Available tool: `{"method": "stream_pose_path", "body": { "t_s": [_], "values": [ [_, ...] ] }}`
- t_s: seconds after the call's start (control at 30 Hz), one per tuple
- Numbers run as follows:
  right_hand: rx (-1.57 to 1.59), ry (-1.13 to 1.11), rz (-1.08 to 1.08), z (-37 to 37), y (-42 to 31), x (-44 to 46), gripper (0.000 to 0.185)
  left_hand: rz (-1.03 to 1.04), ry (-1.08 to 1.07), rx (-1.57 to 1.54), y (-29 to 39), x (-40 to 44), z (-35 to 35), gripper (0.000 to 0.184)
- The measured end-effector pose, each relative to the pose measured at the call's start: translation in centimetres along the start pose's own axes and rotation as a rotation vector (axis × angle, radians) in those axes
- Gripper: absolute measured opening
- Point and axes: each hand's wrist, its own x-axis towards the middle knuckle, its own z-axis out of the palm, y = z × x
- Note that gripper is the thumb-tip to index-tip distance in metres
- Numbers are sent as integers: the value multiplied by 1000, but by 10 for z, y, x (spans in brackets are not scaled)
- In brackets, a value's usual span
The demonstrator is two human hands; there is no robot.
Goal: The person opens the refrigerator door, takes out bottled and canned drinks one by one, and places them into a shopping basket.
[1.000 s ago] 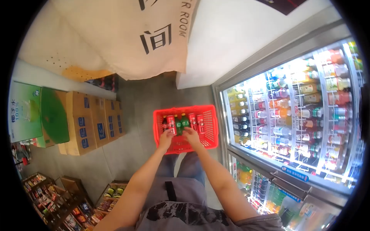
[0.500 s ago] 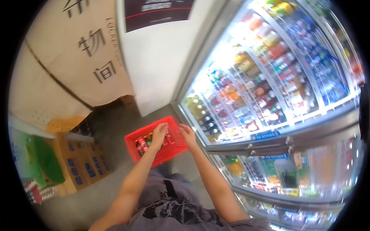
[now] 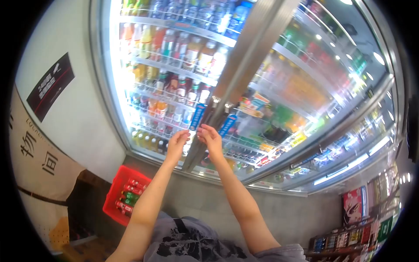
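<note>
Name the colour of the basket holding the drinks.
The basket is red; the head view shows it best.

On my feed, the cooler's door edging [image 3: 244, 61] looked like brushed metal, shiny through the upper middle of the frame, and the glass pane [image 3: 288, 87] to its right was glossy, streaked with reflections. The bottles [image 3: 192, 53] inside had a smooth plastic sheen. At lower left I saw a red basket [image 3: 112, 190] of plastic. The wall [image 3: 83, 94] at left looked smooth and matt, the curtain [image 3: 51, 181] matt cloth. At bottom centre the shirt [image 3: 192, 246] was dull, creased cloth; the floor [image 3: 288, 198] looked smooth.
</note>
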Motion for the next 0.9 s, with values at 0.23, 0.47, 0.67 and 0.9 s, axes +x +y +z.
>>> {"method": "stream_pose_path", "body": {
  "t_s": [0.23,0.47,0.67,0.9],
  "values": [
    [-26,175,-200,-80,-59,0,40,87,-113,-57,34,17,93,32],
    [-113,217,-204,-78,-50,17,39,115,-159,45,47,47,112,39],
    [-318,319,-152,-65,-28,54,48,64,-223,95,58,62,102,43],
    [-249,454,-75,-39,-42,75,58,-24,-296,82,55,61,74,37]
  ]
}}
